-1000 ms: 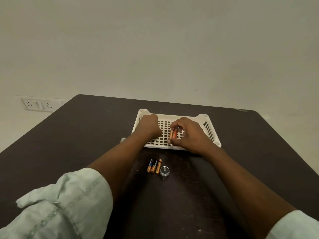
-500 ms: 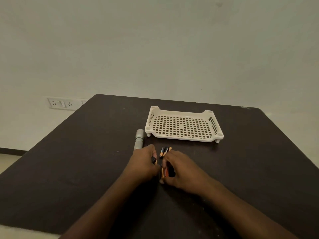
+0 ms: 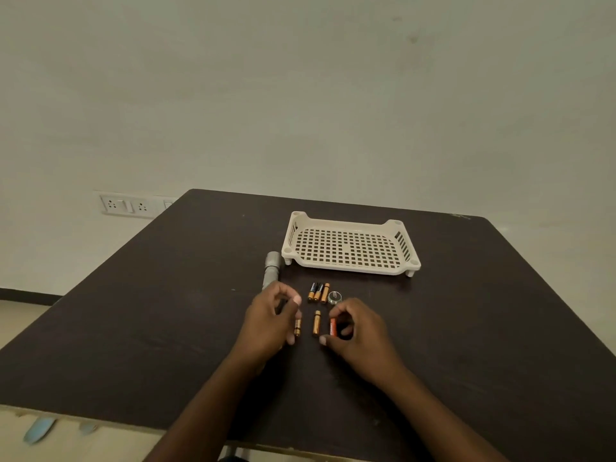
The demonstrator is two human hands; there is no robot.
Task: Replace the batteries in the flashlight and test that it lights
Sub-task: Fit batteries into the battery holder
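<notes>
**Batteries laid out on table, both hands at the near row**

Table (image 3: 166, 311) is dark brown, set against a pale wall (image 3: 300, 95). A socket plate (image 3: 128, 205) is mounted on the wall beyond the table's far-left edge.

White perforated tray (image 3: 350, 268) stands on short feet at the far centre of the table. It holds nothing.

Flashlight (image 3: 271, 266), grey metal, lies on the table just beside the tray's near-left corner, its near end hidden behind the left hand.

Three batteries (image 3: 318, 292) lie side by side near the tray's near edge, touching or almost touching one another. A small round metal cap (image 3: 334, 297) rests just to their right.

Nearer the viewer, a second row is spread apart:
- a copper-toned battery (image 3: 297, 326) at the left, touching the fingers of the left hand (image 3: 270, 323);
- a copper-toned battery (image 3: 316, 324) in the middle, lying free between the hands;
- an orange-and-black battery (image 3: 332, 327) at the right.

Left hand is loosely curled, fingers apart from the thumb; whether it grips the left battery or merely rests against it cannot be told.

Right hand (image 3: 358, 331) has thumb and forefinger pinched on the orange-and-black battery, which sits low at the table surface.

Both forearms reach in from the near edge.
</notes>
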